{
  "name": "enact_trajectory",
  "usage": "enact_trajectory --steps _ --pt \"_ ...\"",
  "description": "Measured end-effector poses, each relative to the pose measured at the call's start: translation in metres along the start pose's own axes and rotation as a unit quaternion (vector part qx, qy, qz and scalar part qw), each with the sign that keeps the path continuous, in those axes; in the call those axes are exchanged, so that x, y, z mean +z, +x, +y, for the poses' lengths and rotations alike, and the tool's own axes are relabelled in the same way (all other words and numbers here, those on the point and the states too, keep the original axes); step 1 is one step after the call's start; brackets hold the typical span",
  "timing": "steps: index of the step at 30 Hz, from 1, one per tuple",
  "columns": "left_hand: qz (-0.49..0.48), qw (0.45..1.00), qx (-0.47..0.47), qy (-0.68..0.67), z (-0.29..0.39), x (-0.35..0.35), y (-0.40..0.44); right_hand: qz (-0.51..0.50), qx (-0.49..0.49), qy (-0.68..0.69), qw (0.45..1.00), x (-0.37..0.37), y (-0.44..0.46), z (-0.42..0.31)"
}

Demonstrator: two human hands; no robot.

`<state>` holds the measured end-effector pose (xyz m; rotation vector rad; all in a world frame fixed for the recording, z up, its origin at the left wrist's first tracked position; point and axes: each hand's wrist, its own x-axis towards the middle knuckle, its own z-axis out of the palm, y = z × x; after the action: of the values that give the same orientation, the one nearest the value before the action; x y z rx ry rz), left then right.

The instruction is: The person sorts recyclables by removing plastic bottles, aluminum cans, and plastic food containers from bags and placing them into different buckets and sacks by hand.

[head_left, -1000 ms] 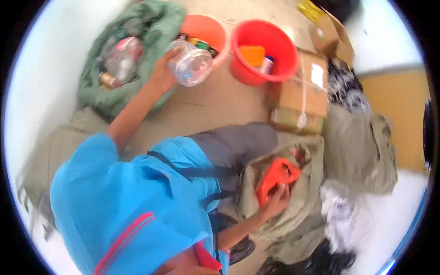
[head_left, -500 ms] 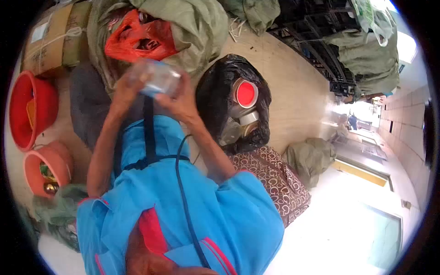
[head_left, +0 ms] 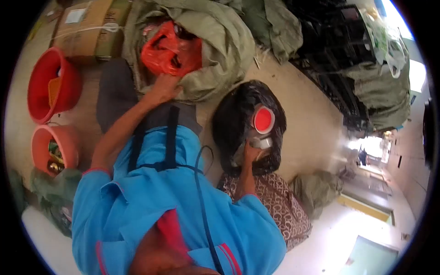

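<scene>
My left hand (head_left: 164, 90) is at the lower edge of a red plastic bag (head_left: 190, 52), its fingers curled against the plastic and partly hidden. The red bag lies inside the open mouth of a large olive woven sack (head_left: 224, 43), with dark items showing in it. To the right, my right hand (head_left: 250, 152) reaches into a black plastic bag (head_left: 229, 110), fingers closed at a whitish cylindrical container (head_left: 262, 143). Just above that hand sits a round container with a red end (head_left: 263, 120). The clear container seen earlier cannot be made out for certain.
At left stand a red bucket (head_left: 34, 91) and a pinkish bucket (head_left: 68, 144) with small items inside. A tied cardboard box (head_left: 85, 34) is behind them. A brown patterned bag (head_left: 275, 206) lies right of my body; black crates (head_left: 339, 50) stand at upper right.
My hands, which held a clear container together near the red bag, have parted. The left is now at the red bag, the right down in the black bag. The view has shifted.
</scene>
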<state>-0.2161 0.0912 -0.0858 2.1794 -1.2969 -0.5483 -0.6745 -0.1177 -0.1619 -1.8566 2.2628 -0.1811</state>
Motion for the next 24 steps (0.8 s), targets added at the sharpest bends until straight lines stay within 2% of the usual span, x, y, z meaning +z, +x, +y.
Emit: enact_trajectory --steps 1,3,5,7,9,10,11,13,14,15,16,17,18,20,21,23,24 --pt "-0.031 0.999 -0.016 -0.033 -0.002 -0.002 0.001 -0.107 -0.008 -0.1 0.989 0.004 0.007 0.003" --pt "0.016 0.998 0.003 -0.052 0.01 -0.012 -0.006 -0.219 -0.069 -0.218 0.949 0.007 0.04 0.009" --pt "0.051 0.996 0.022 -0.072 0.02 -0.016 -0.005 -0.144 -0.104 -0.071 0.981 -0.006 0.058 0.018" --pt "0.098 0.988 0.082 -0.081 0.027 -0.017 -0.005 -0.04 -0.104 -0.019 0.994 -0.044 0.032 -0.015" --pt "0.079 0.991 0.067 -0.084 0.033 -0.013 -0.004 0.016 -0.136 0.112 0.984 -0.099 -0.013 -0.089" --pt "0.054 0.993 0.057 -0.091 0.034 -0.009 -0.007 0.017 -0.187 0.233 0.954 -0.09 -0.006 -0.105" --pt "0.061 0.992 0.043 -0.101 0.033 0.002 -0.008 0.005 -0.239 0.347 0.907 -0.082 0.0 -0.122" --pt "0.045 0.995 0.043 -0.077 0.041 0.0 -0.02 -0.17 -0.23 0.376 0.881 -0.134 -0.078 -0.238" --pt "0.031 0.997 0.047 -0.056 0.044 -0.002 -0.024 -0.237 -0.279 0.433 0.824 -0.126 -0.093 -0.271" --pt "0.04 0.993 0.07 -0.083 0.037 0.011 -0.022 -0.237 -0.383 0.347 0.822 -0.112 -0.099 -0.301" --pt "0.046 0.994 0.065 -0.081 0.037 0.011 -0.025 -0.248 -0.448 0.334 0.791 -0.099 -0.115 -0.338" --pt "0.068 0.993 0.046 -0.089 0.04 0.011 -0.029 -0.262 -0.487 0.311 0.773 -0.082 -0.129 -0.375" --pt "0.09 0.991 0.029 -0.098 0.043 0.012 -0.03 -0.321 -0.506 0.308 0.739 -0.09 -0.154 -0.41" --pt "0.062 0.995 0.02 -0.078 0.05 -0.006 -0.033 -0.225 -0.609 0.191 0.736 -0.003 -0.141 -0.468" --pt "0.041 0.997 0.02 -0.064 0.048 -0.009 -0.033 -0.228 -0.611 0.194 0.733 0.043 -0.121 -0.482" --pt "0.016 0.999 0.016 -0.045 0.039 -0.012 -0.037 -0.236 -0.663 0.01 0.711 0.11 -0.093 -0.495" --pt "0.053 0.989 -0.016 -0.137 0.031 -0.011 -0.042 -0.245 -0.639 -0.07 0.726 0.106 -0.088 -0.487"
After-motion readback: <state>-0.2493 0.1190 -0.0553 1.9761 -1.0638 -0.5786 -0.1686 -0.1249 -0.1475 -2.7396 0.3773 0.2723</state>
